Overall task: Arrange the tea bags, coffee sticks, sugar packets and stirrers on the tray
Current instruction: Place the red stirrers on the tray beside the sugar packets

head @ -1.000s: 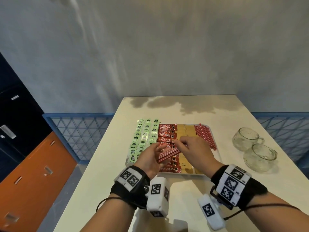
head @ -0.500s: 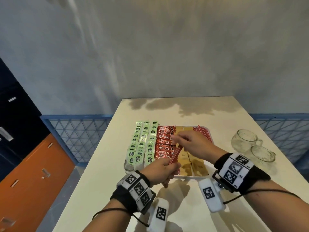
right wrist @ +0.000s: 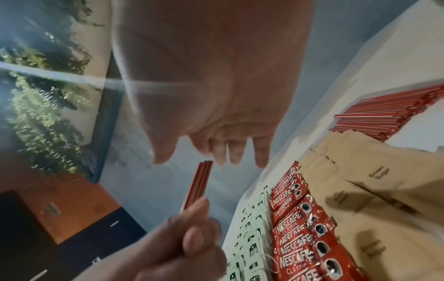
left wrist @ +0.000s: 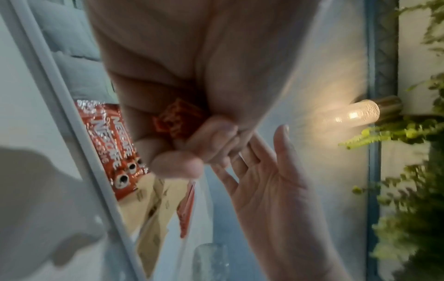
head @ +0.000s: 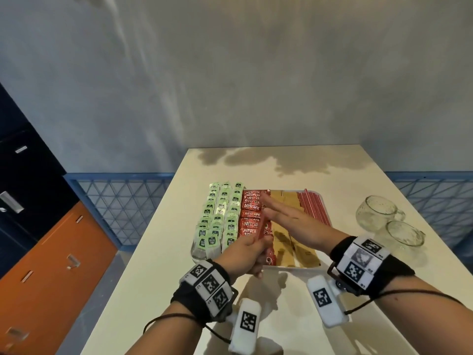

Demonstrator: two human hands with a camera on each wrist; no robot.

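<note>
A white tray holds rows of green tea bags, red coffee sticks, brown sugar packets and, at its right side, red stirrers. My left hand is at the tray's front edge and grips a small bundle of red stirrers pointing up and away. The bundle's near ends show inside the fist. My right hand is held flat above the tray with its fingers straight, just at the bundle's far end, holding nothing.
Two glass cups stand on the cream table right of the tray. The table's left edge drops to the floor beside orange and dark cabinets. A grey wall rises behind the table.
My right hand has let go of the stirrers and opened flat at the bundle's far end. My left hand keeps the bundle, drawn back toward the tray's front edge.
</note>
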